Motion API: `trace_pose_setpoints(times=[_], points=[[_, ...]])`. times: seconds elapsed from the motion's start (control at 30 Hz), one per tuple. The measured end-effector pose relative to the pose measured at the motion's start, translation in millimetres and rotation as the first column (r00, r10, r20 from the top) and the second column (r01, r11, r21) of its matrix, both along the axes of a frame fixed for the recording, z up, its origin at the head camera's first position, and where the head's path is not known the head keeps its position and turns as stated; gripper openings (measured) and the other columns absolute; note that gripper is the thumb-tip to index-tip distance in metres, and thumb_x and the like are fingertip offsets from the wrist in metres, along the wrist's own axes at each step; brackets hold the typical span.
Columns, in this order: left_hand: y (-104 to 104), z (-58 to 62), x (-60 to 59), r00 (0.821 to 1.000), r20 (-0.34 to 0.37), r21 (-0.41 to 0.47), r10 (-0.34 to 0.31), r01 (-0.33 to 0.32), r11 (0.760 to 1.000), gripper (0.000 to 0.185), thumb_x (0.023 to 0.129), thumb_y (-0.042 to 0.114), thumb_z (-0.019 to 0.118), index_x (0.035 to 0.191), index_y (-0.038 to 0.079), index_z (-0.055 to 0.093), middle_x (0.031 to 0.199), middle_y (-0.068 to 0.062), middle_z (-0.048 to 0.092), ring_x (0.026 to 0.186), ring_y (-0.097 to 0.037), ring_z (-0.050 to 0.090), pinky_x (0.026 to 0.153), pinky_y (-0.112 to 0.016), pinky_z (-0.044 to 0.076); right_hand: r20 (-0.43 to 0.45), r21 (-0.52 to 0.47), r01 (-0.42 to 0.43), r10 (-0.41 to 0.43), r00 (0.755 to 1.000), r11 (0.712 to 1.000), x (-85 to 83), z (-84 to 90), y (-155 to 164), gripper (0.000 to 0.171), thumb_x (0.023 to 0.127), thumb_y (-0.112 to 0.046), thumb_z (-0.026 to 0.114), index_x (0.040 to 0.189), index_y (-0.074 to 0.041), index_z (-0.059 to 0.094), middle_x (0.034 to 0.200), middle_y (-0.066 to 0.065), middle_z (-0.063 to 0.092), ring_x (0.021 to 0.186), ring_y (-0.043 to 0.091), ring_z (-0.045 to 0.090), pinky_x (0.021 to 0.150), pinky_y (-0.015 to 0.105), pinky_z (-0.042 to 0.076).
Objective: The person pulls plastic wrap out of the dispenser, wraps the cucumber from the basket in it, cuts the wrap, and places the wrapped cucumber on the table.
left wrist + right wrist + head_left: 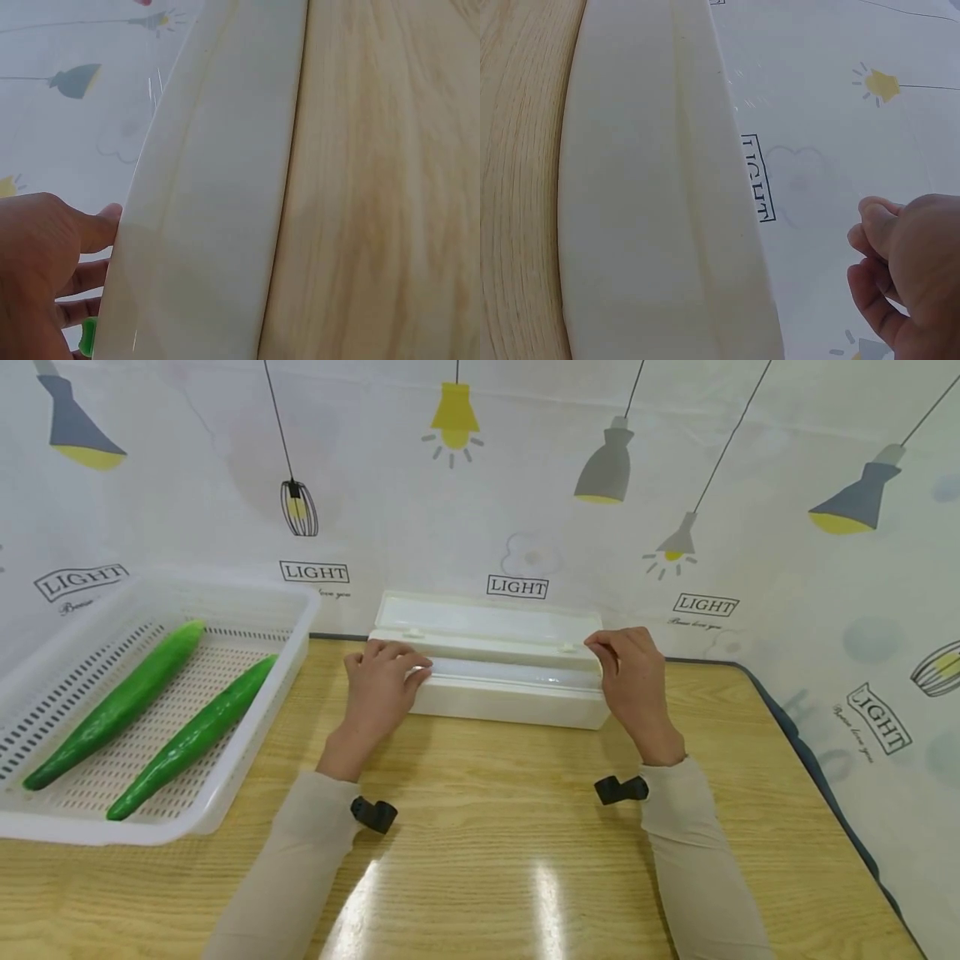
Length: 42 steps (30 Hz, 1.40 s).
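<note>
Gripping dispenser box (510, 693), hands (382, 681) curled

My left hand (34, 274) at the white box (214, 202) on the wooden table (382, 187).
My curled fingers (94, 229) touch the box's far long side; a printed lamp backdrop (67, 97) lies beyond it, and a green scrap (88, 336) shows under my fingers.

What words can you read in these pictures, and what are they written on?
"LIGHT": printed in little boxes, several times, on the backdrop cloth behind the table; also seen sideways in the right wrist view.
Small cursive lines under some boxes: too blurred to read.
White dispenser box, basket: no words visible.
</note>
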State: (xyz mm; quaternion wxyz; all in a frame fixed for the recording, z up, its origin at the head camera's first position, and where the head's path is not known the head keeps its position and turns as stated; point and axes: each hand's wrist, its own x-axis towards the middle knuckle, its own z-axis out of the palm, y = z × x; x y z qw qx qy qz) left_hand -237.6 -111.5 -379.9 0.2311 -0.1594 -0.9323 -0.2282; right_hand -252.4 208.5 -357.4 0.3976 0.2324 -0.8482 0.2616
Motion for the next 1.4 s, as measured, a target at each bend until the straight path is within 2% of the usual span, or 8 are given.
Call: trace_pose_setpoints(times=[0.13,0.3,0.5,0.63,0.9,1.0,1.2,1.4], points=[[3,1.9,-1.1,1.000,0.000,0.032,-0.006,0.006,0.999,0.012,0.090,0.022,0.068,0.093,0.011,0.073,0.105,-0.007,0.066,0.103,-0.031,0.047,0.079,-0.051,0.027,-0.003,-0.001,-0.001,0.001,1.000,1.000,-0.1,1.2,1,0.009,0.089,-0.005,0.064,0.089,0.003,0.069,0.079,0.016,0.062,0.077,0.032,0.053,0.065,0.040,0.044],[4,4.5,-3.1,0.998,0.055,0.059,-0.006,0.003,0.998,0.014,0.090,0.022,0.068,0.099,0.010,0.068,0.099,-0.006,0.066,0.100,-0.030,0.047,0.079,-0.052,0.025,0.032,-0.029,0.010,-0.009,0.999,1.000,1.3,1.6,2,0.010,0.089,-0.006,0.064,0.090,0.002,0.070,0.082,0.016,0.064,0.078,0.031,0.055,0.066,0.040,0.045],[6,13.3,-7.0,0.991,0.135,0.002,-0.014,0.014,1.000,0.024,0.089,0.027,0.068,0.110,0.014,0.071,0.098,-0.004,0.065,0.096,-0.028,0.047,0.078,-0.051,0.025,0.078,-0.062,0.017,-0.012,0.997,0.998,1.0,0.9,1,0.012,0.091,-0.008,0.063,0.091,0.002,0.071,0.084,0.016,0.065,0.080,0.030,0.055,0.067,0.038,0.048],[11,17.3,-14.7,0.984,0.174,-0.049,-0.025,0.034,0.998,0.024,0.089,0.032,0.067,0.108,0.019,0.073,0.099,-0.002,0.063,0.094,-0.026,0.046,0.079,-0.051,0.024,0.082,-0.077,0.024,-0.018,0.996,0.997,0.4,1.3,1,0.013,0.091,-0.008,0.063,0.092,0.001,0.071,0.084,0.015,0.065,0.079,0.030,0.055,0.067,0.038,0.048],[9,13.6,-28.1,0.989,0.122,-0.129,-0.089,0.105,0.986,0.014,0.088,0.029,0.069,0.092,0.018,0.075,0.094,0.001,0.065,0.090,-0.025,0.049,0.077,-0.049,0.025,0.097,-0.091,0.023,-0.014,0.995,0.996,0.1,0.6,0,0.012,0.091,-0.008,0.063,0.092,0.001,0.071,0.084,0.016,0.065,0.079,0.029,0.055,0.068,0.037,0.049],[3,13.0,-32.6,0.980,0.162,-0.118,-0.112,0.132,0.984,0.012,0.090,0.025,0.068,0.092,0.015,0.073,0.090,0.001,0.066,0.089,-0.024,0.050,0.079,-0.051,0.027,0.093,-0.085,0.021,-0.013,0.996,0.996,-0.2,0.0,0,0.012,0.091,-0.007,0.063,0.092,0.002,0.071,0.084,0.016,0.065,0.078,0.029,0.055,0.068,0.038,0.049],[-5,20.5,-36.1,0.949,0.281,-0.044,-0.141,0.160,0.986,0.014,0.096,0.020,0.058,0.097,0.009,0.067,0.082,-0.002,0.064,0.083,-0.024,0.050,0.085,-0.053,0.029,0.071,-0.075,0.016,-0.011,0.997,0.997,-0.4,1.3,1,0.010,0.090,-0.006,0.063,0.091,0.002,0.070,0.083,0.016,0.066,0.078,0.030,0.055,0.067,0.038,0.049],[-5,25.2,-36.2,0.940,0.306,-0.070,-0.148,0.177,0.982,0.021,0.092,0.024,0.065,0.106,0.008,0.069,0.090,-0.003,0.065,0.088,-0.025,0.052,0.088,-0.057,0.030,0.083,-0.063,0.020,-0.015,0.996,0.998,0.0,1.1,1,0.011,0.091,-0.006,0.063,0.091,0.002,0.070,0.083,0.016,0.066,0.079,0.030,0.055,0.068,0.038,0.049]])
